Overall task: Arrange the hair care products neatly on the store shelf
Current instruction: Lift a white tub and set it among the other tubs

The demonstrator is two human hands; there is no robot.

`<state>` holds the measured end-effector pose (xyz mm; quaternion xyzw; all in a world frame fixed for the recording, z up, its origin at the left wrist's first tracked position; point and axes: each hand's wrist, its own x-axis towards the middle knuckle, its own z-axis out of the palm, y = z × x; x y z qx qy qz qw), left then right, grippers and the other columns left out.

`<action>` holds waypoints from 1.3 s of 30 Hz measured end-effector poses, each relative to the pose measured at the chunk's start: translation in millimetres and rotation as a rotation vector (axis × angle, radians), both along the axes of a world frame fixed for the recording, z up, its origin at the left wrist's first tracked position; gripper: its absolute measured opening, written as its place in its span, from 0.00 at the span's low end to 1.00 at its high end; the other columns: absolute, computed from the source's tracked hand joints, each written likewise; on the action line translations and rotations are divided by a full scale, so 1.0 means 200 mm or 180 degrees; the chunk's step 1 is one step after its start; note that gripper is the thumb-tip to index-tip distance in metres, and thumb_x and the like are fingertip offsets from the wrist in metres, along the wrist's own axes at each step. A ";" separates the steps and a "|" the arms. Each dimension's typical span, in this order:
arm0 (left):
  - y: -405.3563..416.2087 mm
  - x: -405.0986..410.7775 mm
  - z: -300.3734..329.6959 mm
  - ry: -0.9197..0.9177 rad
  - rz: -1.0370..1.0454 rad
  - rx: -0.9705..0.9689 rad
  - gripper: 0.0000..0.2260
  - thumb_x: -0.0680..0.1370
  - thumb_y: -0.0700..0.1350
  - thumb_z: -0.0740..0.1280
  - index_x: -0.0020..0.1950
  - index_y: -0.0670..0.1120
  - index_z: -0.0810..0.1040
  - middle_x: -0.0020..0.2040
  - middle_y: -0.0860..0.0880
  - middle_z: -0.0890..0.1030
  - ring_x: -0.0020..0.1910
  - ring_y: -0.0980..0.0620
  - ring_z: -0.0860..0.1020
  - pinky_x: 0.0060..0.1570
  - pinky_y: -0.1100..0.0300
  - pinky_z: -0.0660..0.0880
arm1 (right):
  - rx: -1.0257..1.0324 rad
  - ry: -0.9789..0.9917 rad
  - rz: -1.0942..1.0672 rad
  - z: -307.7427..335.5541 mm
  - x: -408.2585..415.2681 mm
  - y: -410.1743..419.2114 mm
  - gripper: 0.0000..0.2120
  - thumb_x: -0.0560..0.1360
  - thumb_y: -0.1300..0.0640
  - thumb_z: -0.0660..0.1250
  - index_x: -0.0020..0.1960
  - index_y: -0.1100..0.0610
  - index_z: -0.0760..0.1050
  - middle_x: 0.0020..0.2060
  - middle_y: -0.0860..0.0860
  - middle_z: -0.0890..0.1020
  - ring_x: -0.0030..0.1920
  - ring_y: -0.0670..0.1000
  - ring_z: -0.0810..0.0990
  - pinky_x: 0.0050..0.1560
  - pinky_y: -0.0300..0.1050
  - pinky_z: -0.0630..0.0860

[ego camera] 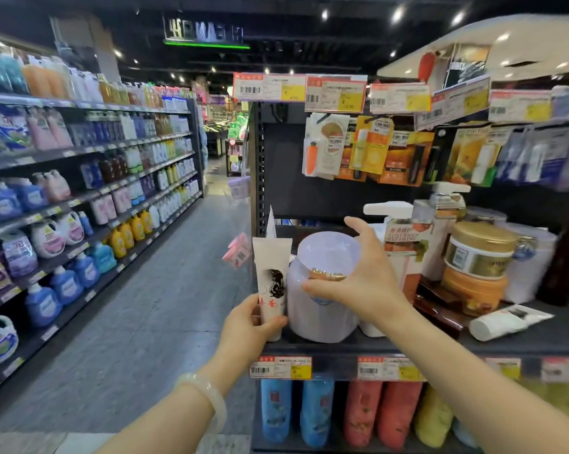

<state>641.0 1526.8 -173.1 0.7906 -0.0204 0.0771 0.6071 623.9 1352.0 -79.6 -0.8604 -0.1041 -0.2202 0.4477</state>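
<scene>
Left hand: grips the base of a white upright tube printed with a hair motif, at the dark shelf's left end.
Right hand: fingers curled over the rim of a pale lilac tub beside it.
Done: pump bottles and gold-lidded jars stand upright.
Left: a white tube lying flat probably needs standing.

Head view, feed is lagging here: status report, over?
Left hand grips white tube upright at shelf edge. Right hand grasps lavender jar. Second tube lying flat, right side.
</scene>
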 end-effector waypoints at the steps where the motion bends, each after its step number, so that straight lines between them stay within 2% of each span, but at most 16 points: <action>1: 0.00 0.00 0.00 -0.0014 -0.0019 0.0027 0.15 0.71 0.42 0.72 0.56 0.48 0.75 0.47 0.50 0.82 0.46 0.52 0.81 0.43 0.62 0.78 | 0.0112 0.0021 0.0026 0.02 -0.02 -0.01 0.49 0.57 0.51 0.80 0.71 0.45 0.56 0.63 0.44 0.66 0.64 0.46 0.64 0.64 0.46 0.67; 4: -0.01 -0.01 0.00 -0.0072 -0.0021 0.0185 0.18 0.70 0.43 0.72 0.57 0.48 0.73 0.53 0.51 0.81 0.47 0.56 0.79 0.42 0.68 0.75 | 0.0299 0.0093 0.0002 0.08 -0.06 -0.04 0.48 0.58 0.50 0.80 0.70 0.43 0.56 0.65 0.44 0.64 0.66 0.47 0.64 0.67 0.52 0.68; 7: -0.04 -0.04 -0.01 -0.0370 0.0661 0.0471 0.28 0.69 0.46 0.73 0.65 0.48 0.67 0.59 0.56 0.71 0.58 0.57 0.70 0.56 0.63 0.70 | 0.0352 0.0145 -0.0035 0.11 -0.11 -0.06 0.48 0.58 0.50 0.80 0.70 0.44 0.57 0.67 0.47 0.64 0.68 0.50 0.64 0.67 0.53 0.68; 9: -0.07 -0.12 0.02 -0.1277 0.1177 0.0464 0.23 0.71 0.46 0.71 0.63 0.49 0.67 0.55 0.54 0.68 0.57 0.57 0.67 0.59 0.58 0.68 | 0.0355 0.0214 -0.0049 0.10 -0.14 -0.06 0.49 0.58 0.51 0.80 0.70 0.44 0.56 0.68 0.47 0.63 0.68 0.50 0.63 0.68 0.53 0.68; 11: -0.10 -0.19 0.03 -0.2118 0.0915 0.0535 0.18 0.70 0.47 0.66 0.59 0.51 0.67 0.52 0.55 0.70 0.53 0.57 0.68 0.57 0.60 0.69 | 0.0316 0.0277 -0.0107 0.08 -0.15 -0.05 0.49 0.57 0.51 0.80 0.70 0.44 0.56 0.68 0.48 0.63 0.67 0.50 0.64 0.66 0.54 0.69; 12: -0.13 -0.23 0.03 -0.2283 0.0599 0.0541 0.19 0.69 0.48 0.65 0.59 0.52 0.67 0.53 0.57 0.70 0.53 0.58 0.70 0.57 0.63 0.69 | 0.0288 0.0293 -0.0139 0.07 -0.15 -0.05 0.49 0.57 0.51 0.80 0.70 0.44 0.56 0.67 0.48 0.64 0.67 0.51 0.65 0.65 0.54 0.70; 15: -0.20 -0.32 0.02 -0.1816 -0.0231 0.0331 0.28 0.64 0.54 0.70 0.61 0.61 0.61 0.60 0.67 0.65 0.60 0.65 0.68 0.60 0.72 0.65 | 0.0253 0.0345 -0.0217 0.05 -0.17 -0.06 0.49 0.56 0.50 0.80 0.69 0.43 0.56 0.62 0.46 0.64 0.65 0.50 0.66 0.64 0.55 0.71; 17: -0.25 -0.34 0.01 -0.1199 -0.0412 0.0084 0.38 0.59 0.60 0.73 0.62 0.66 0.54 0.62 0.69 0.62 0.63 0.69 0.64 0.62 0.71 0.65 | 0.0296 0.0345 -0.0259 0.06 -0.20 -0.07 0.49 0.56 0.50 0.80 0.69 0.44 0.56 0.59 0.43 0.63 0.63 0.49 0.66 0.63 0.54 0.72; 19: -0.28 -0.34 0.02 -0.0857 -0.0608 -0.0104 0.42 0.55 0.59 0.76 0.62 0.69 0.55 0.61 0.69 0.65 0.61 0.72 0.66 0.58 0.70 0.69 | 0.0337 0.0331 -0.0280 0.08 -0.23 -0.09 0.49 0.56 0.51 0.80 0.69 0.44 0.55 0.59 0.42 0.62 0.61 0.47 0.65 0.63 0.52 0.72; 22: -0.33 -0.32 0.03 -0.0670 -0.0817 -0.0204 0.44 0.56 0.53 0.79 0.66 0.63 0.59 0.60 0.65 0.71 0.58 0.68 0.71 0.54 0.65 0.74 | 0.0302 0.0335 -0.0326 0.09 -0.28 -0.09 0.50 0.56 0.51 0.80 0.70 0.43 0.54 0.60 0.41 0.62 0.63 0.47 0.65 0.63 0.52 0.72; 24: -0.36 -0.32 0.03 -0.0578 -0.0862 -0.0213 0.45 0.55 0.54 0.80 0.67 0.59 0.60 0.61 0.61 0.72 0.58 0.64 0.73 0.52 0.63 0.75 | 0.0254 0.0304 -0.0376 0.08 -0.30 -0.10 0.51 0.56 0.49 0.80 0.70 0.43 0.54 0.63 0.42 0.63 0.65 0.48 0.64 0.64 0.53 0.72; 27: -0.43 -0.36 0.05 -0.0538 -0.0838 -0.0416 0.44 0.53 0.55 0.79 0.64 0.59 0.62 0.58 0.62 0.72 0.53 0.67 0.73 0.44 0.68 0.74 | 0.0247 0.0333 -0.0331 0.09 -0.33 -0.15 0.50 0.58 0.48 0.79 0.70 0.42 0.51 0.65 0.46 0.63 0.66 0.48 0.64 0.65 0.50 0.70; 30: -0.51 -0.38 0.07 -0.0515 -0.0843 -0.0697 0.40 0.55 0.48 0.79 0.61 0.60 0.63 0.54 0.63 0.74 0.48 0.72 0.75 0.36 0.74 0.75 | 0.0227 0.0486 -0.0054 0.15 -0.36 -0.28 0.54 0.60 0.48 0.79 0.73 0.43 0.46 0.68 0.46 0.64 0.67 0.46 0.64 0.65 0.43 0.66; 33: -0.60 -0.36 0.10 -0.0534 -0.0987 -0.0855 0.38 0.56 0.43 0.81 0.60 0.57 0.66 0.54 0.60 0.76 0.48 0.69 0.77 0.39 0.73 0.76 | 0.0271 0.0766 0.0101 0.17 -0.39 -0.45 0.54 0.60 0.51 0.79 0.74 0.45 0.47 0.64 0.42 0.66 0.64 0.42 0.65 0.63 0.39 0.64; 36: -0.72 -0.35 0.13 -0.0579 -0.1155 -0.0776 0.39 0.54 0.45 0.81 0.59 0.58 0.68 0.54 0.59 0.78 0.49 0.66 0.78 0.43 0.68 0.78 | 0.0687 0.1113 0.0262 0.10 -0.41 -0.65 0.47 0.56 0.49 0.81 0.69 0.47 0.61 0.63 0.45 0.75 0.60 0.43 0.75 0.59 0.44 0.75; 39: -0.87 -0.36 0.12 -0.0531 -0.1273 -0.0692 0.39 0.51 0.48 0.81 0.58 0.59 0.69 0.54 0.57 0.79 0.51 0.62 0.79 0.49 0.59 0.79 | 0.0807 0.1191 0.0222 0.04 -0.45 -0.84 0.48 0.54 0.49 0.82 0.68 0.47 0.61 0.61 0.46 0.76 0.60 0.45 0.76 0.57 0.46 0.77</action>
